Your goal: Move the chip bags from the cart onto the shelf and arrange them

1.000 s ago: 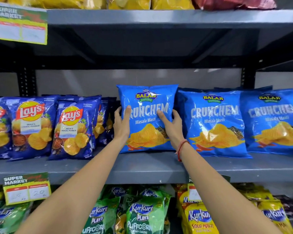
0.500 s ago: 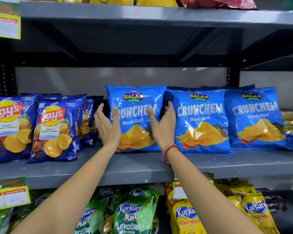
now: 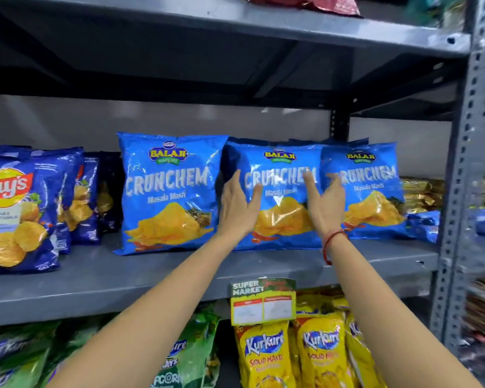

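Three blue Crunchem chip bags stand upright on the grey middle shelf (image 3: 101, 278): a left bag (image 3: 168, 191), a middle bag (image 3: 280, 169) and a right bag (image 3: 373, 191). My left hand (image 3: 237, 204) is in front of the middle bag's left edge, fingers spread. My right hand (image 3: 324, 203), with a red thread at the wrist, is over its right edge, where the right bag overlaps. Both palms face inward with nothing in them; contact with the bag is unclear. The cart is out of view.
Dark blue Lay's bags (image 3: 11, 214) stand at the shelf's left. Gold packets (image 3: 420, 194) lie at the far right beside the grey upright post (image 3: 459, 191). Below hang a price tag (image 3: 263, 301), yellow Kurkure bags (image 3: 266, 357) and green Kurkure bags (image 3: 179, 357).
My hands have let go of the left Crunchem bag and moved right to the middle one. The view has swung right with them.
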{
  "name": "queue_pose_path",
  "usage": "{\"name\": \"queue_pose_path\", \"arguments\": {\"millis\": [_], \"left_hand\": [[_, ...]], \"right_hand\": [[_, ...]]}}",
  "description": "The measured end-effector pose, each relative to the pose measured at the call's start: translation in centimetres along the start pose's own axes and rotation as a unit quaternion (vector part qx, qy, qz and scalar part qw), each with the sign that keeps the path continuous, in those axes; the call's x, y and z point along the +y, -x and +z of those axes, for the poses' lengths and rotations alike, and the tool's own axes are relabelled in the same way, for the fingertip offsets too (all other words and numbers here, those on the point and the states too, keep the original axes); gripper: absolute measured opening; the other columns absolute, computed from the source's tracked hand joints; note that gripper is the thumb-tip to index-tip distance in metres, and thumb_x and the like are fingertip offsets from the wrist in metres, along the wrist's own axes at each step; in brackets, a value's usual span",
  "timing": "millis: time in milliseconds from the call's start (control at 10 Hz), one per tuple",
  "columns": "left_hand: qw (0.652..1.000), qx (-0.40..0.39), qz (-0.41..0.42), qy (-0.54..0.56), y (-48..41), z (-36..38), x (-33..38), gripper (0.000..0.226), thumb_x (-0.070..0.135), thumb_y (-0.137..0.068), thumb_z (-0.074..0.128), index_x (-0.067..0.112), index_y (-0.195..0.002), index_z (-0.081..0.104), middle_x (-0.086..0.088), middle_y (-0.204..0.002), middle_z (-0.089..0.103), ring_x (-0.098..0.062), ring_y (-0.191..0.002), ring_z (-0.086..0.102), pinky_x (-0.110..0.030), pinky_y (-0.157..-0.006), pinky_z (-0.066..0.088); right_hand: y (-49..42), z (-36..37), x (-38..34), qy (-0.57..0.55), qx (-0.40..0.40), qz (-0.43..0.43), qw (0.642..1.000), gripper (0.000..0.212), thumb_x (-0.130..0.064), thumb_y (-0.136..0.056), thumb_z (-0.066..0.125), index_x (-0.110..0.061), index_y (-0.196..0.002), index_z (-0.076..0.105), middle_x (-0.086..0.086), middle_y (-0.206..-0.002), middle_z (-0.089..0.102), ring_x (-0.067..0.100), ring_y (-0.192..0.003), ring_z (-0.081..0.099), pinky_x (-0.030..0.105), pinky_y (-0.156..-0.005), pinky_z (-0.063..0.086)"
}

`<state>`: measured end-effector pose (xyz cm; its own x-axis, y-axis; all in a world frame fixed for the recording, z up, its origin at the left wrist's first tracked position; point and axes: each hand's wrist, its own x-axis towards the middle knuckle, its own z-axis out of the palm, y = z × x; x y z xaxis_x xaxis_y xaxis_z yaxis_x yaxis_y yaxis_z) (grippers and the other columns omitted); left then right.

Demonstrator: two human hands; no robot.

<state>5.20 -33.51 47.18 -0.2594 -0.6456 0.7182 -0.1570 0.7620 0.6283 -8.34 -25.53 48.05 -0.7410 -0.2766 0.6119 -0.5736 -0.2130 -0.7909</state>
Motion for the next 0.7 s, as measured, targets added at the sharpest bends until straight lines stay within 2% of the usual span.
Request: {"name": "queue_pose_path", "arguments": {"millis": [100, 200, 300, 400, 500, 600, 700], "left_hand": [[0.994, -0.006, -0.099, 0.045, -0.1, 1.8, -0.4, 0.073, 0.053, -0.09, 0.038, 0.02, -0.145, 0.004, -0.011, -0.156, 0.013, -0.027, -0.14, 0.019, -0.042, -0.111, 0.02], [0.988, 0.025, -0.129, 0.08, -0.1, 2.6, -0.5, 0.073, 0.057, -0.087, 0.04, 0.025, -0.144, 0.008, -0.01, -0.153, 0.025, -0.03, -0.135, 0.03, -0.043, -0.106, 0.027], [0.987, 0.058, -0.095, 0.117, 0.0, 2.9, -0.8, 0.07, 0.058, -0.086, 0.042, 0.027, -0.143, 0.015, -0.006, -0.149, 0.033, -0.028, -0.131, 0.036, -0.037, -0.1, 0.03], [0.986, 0.058, -0.072, 0.136, -0.1, 3.0, -1.1, 0.069, 0.056, -0.086, 0.044, 0.029, -0.143, 0.015, -0.004, -0.149, 0.032, -0.023, -0.13, 0.036, -0.029, -0.095, 0.028], [0.99, 0.05, -0.063, 0.112, -0.1, 3.2, -1.4, 0.069, 0.056, -0.087, 0.042, 0.03, -0.143, 0.012, -0.004, -0.151, 0.028, -0.022, -0.132, 0.033, -0.029, -0.097, 0.026], [0.993, 0.053, -0.077, 0.073, 0.7, 2.8, -0.6, 0.069, 0.053, -0.088, 0.043, 0.028, -0.143, 0.011, -0.005, -0.151, 0.023, -0.024, -0.135, 0.029, -0.036, -0.103, 0.029], [0.996, 0.065, -0.055, 0.039, 1.6, 2.4, -0.1, 0.068, 0.047, -0.09, 0.044, 0.028, -0.144, 0.008, -0.005, -0.152, 0.016, -0.024, -0.138, 0.021, -0.043, -0.108, 0.027]], "right_hand": [[-0.4, 0.1, 1.6, -0.032, -0.077, 0.07, 0.994, 0.072, -0.058, -0.088, 0.049, -0.012, -0.142, 0.035, 0.019, -0.138, 0.05, 0.032, -0.121, 0.049, 0.041, -0.097, 0.037], [-0.9, 0.6, 2.1, -0.052, -0.093, 0.08, 0.991, 0.072, -0.057, -0.089, 0.049, -0.011, -0.142, 0.036, 0.016, -0.143, 0.047, 0.033, -0.129, 0.044, 0.043, -0.105, 0.034], [-1.4, 1.0, 2.3, -0.106, -0.109, 0.061, 0.986, 0.065, -0.051, -0.089, 0.052, -0.009, -0.137, 0.043, 0.012, -0.139, 0.053, 0.029, -0.129, 0.047, 0.047, -0.11, 0.036], [-1.4, 1.1, 2.7, -0.155, -0.118, 0.056, 0.979, 0.055, -0.043, -0.091, 0.054, -0.008, -0.134, 0.045, 0.011, -0.131, 0.059, 0.016, -0.11, 0.059, 0.038, -0.098, 0.049], [-1.6, 1.3, 3.6, -0.16, -0.13, 0.053, 0.977, 0.054, -0.042, -0.092, 0.054, -0.01, -0.134, 0.044, 0.008, -0.129, 0.06, 0.018, -0.109, 0.059, 0.036, -0.096, 0.048], [-1.1, 0.9, 3.3, -0.135, -0.129, 0.057, 0.981, 0.061, -0.046, -0.089, 0.056, -0.014, -0.138, 0.039, -0.001, -0.119, 0.057, 0.017, -0.108, 0.056, 0.031, -0.089, 0.045], [-0.8, -0.8, 2.6, -0.114, -0.053, 0.023, 0.992, 0.064, -0.047, -0.088, 0.056, -0.013, -0.138, 0.037, 0.006, -0.114, 0.058, 0.017, -0.097, 0.054, 0.023, -0.079, 0.04]]}}
